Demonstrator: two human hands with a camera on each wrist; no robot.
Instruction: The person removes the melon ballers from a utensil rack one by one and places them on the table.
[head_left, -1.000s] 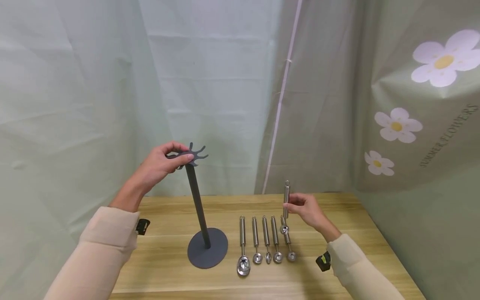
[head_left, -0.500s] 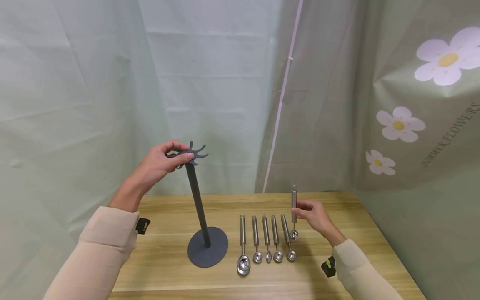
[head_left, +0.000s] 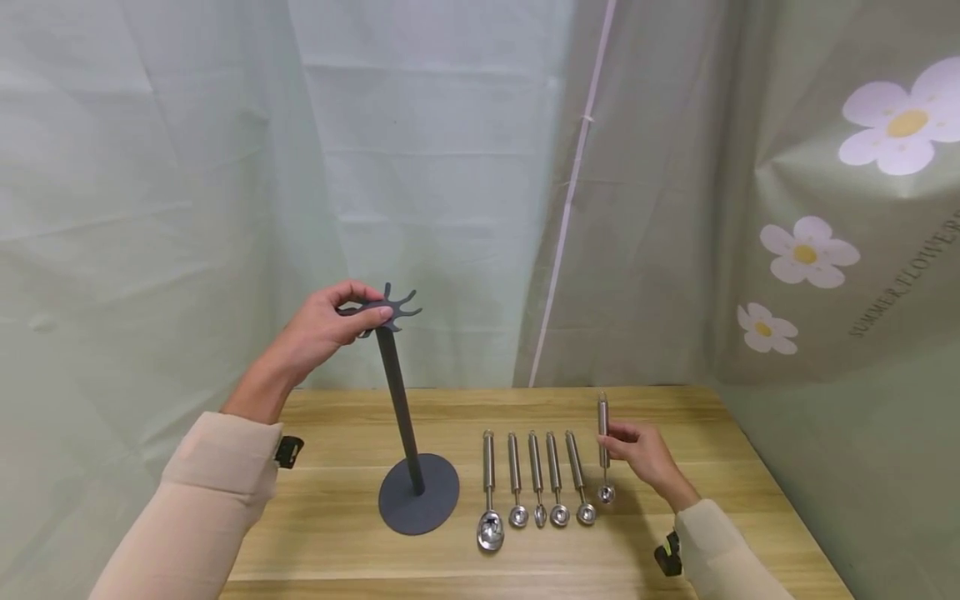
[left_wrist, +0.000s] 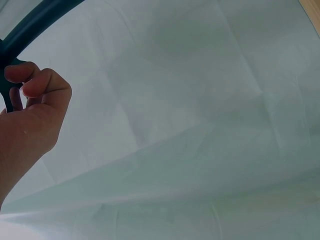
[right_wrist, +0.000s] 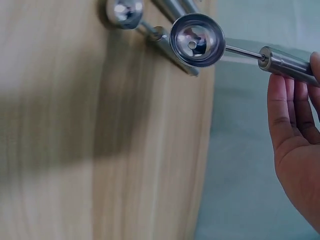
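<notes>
Stand (head_left: 405, 408): left hand (head_left: 322, 329) pinches its top. Right of it, five scoops (head_left: 536, 479); right hand (head_left: 645, 454) holds sixth scoop (head_left: 603, 450), bare table (head_left: 720, 467) beyond.

The left hand (head_left: 324, 325) is raised above the wooden table (head_left: 337, 517), wrist bent, with thumb and curled fingers (left_wrist: 35, 82) pinching the pronged top of the dark hanging stand (head_left: 401, 400); its forearm, in a cream sleeve, slopes up from the table's near left edge. The right hand (head_left: 647, 457) sits low over the table's right part, palm turned left, fingertips (right_wrist: 292, 105) holding the handle of a steel melon baller (head_left: 603, 450) upright, bowl down near the tabletop; its sleeved forearm runs back toward the near right corner.
</notes>
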